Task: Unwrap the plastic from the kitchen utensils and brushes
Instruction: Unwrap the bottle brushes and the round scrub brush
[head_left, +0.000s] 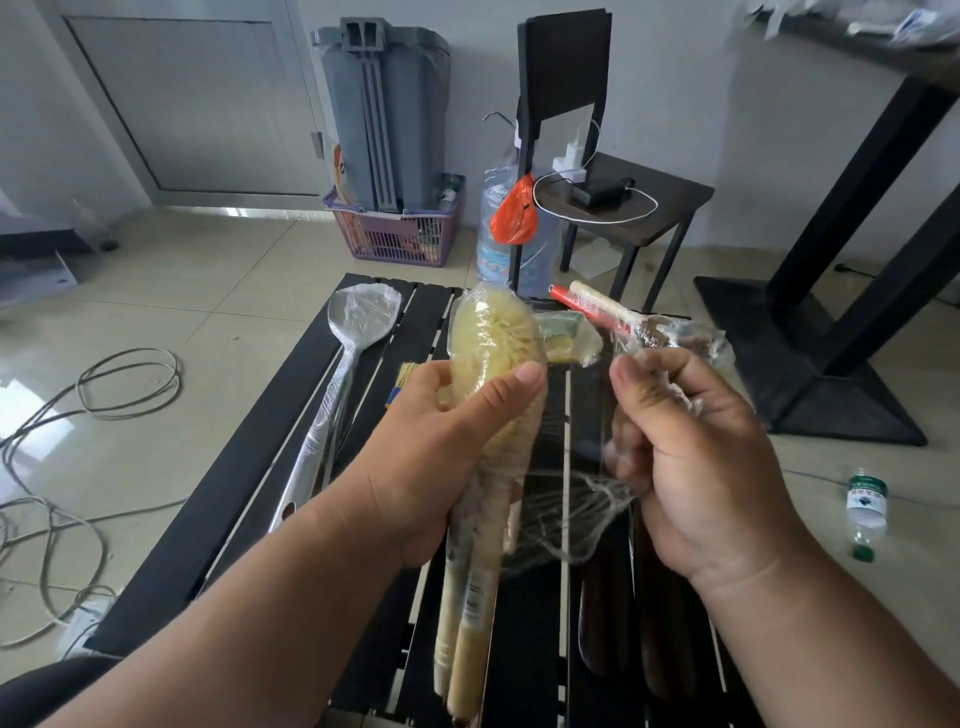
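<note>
The black slatted worktop (249, 467) fills the middle of your view, running from 6 o'clock up toward 12. Along its 10 o'clock side lies a metal spatula (343, 358), plastic wound round its blade and handle alike. At the far end, toward 1 o'clock, a red-handled utensil (587, 310) and a wooden-handled brush (608, 301) lie side by side, bundled in film, with a green and yellow sponge (563, 338) just beside them, also wrapped. A small pastry brush (402, 384) with pale bristles peeks out at 11 o'clock, partly hidden behind your left hand.

Your left hand (441, 447) has its grip closed round the bottle brush (493, 374), thumb laid across the yellow bristle head, fingers behind it. The brush stands nearly upright above the worktop, head toward 12 and pale handles hanging toward 6, with film over the head and the handles.

Your right hand (696, 457), at 3 o'clock of the brush, has its fingers curled tight on a loosened strip of plastic wrap (576, 514). The film stretches in thin strands from the brush handle across to that grip, and a bit bunches over your knuckles.

On the floor at 4 o'clock a small water bottle (865, 512) lies on its side.
</note>
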